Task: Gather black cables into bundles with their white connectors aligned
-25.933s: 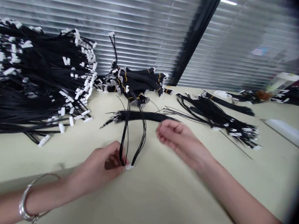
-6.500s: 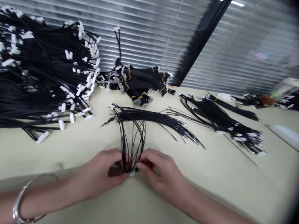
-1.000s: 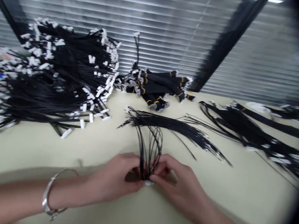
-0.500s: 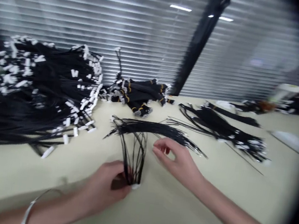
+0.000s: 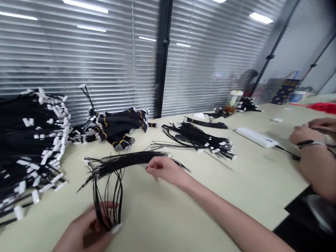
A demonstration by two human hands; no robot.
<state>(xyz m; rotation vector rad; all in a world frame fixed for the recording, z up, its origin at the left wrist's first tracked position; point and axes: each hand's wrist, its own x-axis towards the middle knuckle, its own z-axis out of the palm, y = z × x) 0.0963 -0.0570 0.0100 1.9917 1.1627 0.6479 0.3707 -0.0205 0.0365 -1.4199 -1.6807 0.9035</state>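
My left hand (image 5: 87,231) is closed around a wire harness, its black wires (image 5: 117,196) fanning upward from a white connector (image 5: 116,228) at the fingertips. Behind it, a loose bundle of thin black wires (image 5: 125,161) lies on the table. My right hand (image 5: 164,169) is at the right part of that bundle, thumb and fingertips pinched. Thin dark wire ends show on either side of the pinch, so a black wire appears to be between the fingers.
A big heap of black cables with white connectors (image 5: 51,134) fills the left. Yellow-banded cable bundles (image 5: 118,125) lie by the blinds, with more black wires (image 5: 200,139) to their right. A white power strip (image 5: 255,137) and a co-worker's hands (image 5: 317,132) are at right.
The view has swung right, bringing the co-worker's hands and the power strip into sight. My right hand has come onto the wire bundle; my left still holds the harness.
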